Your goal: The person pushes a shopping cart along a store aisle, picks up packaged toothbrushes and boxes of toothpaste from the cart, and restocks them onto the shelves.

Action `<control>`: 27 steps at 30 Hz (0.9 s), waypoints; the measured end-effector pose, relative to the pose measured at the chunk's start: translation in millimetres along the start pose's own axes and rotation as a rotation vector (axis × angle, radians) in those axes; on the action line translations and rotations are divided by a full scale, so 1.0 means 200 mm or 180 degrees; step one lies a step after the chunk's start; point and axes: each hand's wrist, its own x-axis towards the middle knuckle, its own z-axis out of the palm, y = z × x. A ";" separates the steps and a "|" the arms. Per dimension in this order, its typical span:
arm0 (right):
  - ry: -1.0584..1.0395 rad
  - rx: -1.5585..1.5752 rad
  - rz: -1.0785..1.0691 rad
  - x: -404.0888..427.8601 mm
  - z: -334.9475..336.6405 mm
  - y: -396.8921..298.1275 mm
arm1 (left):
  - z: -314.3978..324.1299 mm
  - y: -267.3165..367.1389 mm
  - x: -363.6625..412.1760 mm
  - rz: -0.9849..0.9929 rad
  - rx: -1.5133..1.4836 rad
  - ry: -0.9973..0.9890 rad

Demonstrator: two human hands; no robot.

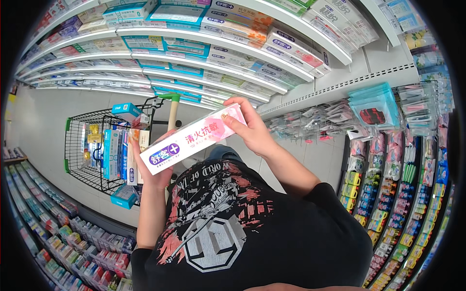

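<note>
Between my two hands I hold a long white and pink carton [193, 138], which looks like a toothpaste box and bears printed writing. My left hand [154, 171] grips its lower left end, with the palm behind it. At the upper right end my right hand [247, 125] clasps the carton, thumb on the printed face. Just beyond my left hand stands a wire shopping cart [82, 152] with a beige and green handle [173, 111]. Inside it, cartons stand on edge, among them a teal box [111, 154]; another teal box [123, 196] lies at the near side.
White shelves [214, 32] full of toothpaste cartons rise ahead. On the right hang packets on hooks [375, 105], above racks of bottles and packs [397, 203]. At lower left run more stocked shelves [87, 247]. Grey tiled floor [47, 120] surrounds the cart.
</note>
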 end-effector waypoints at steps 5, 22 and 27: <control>0.0087 -0.0005 0.0179 0.02 -0.01 0.04 | 0.06 0.02 0.03 -0.0006 -0.0016 0.0239; 0.0290 -0.1592 -0.0222 0.20 -0.65 -0.07 | -0.06 -0.07 0.17 -0.0038 -0.0011 -0.0099; 0.1404 -0.4864 -0.1834 0.44 -1.38 -0.25 | 0.01 -0.17 0.26 -0.0164 0.0011 0.0216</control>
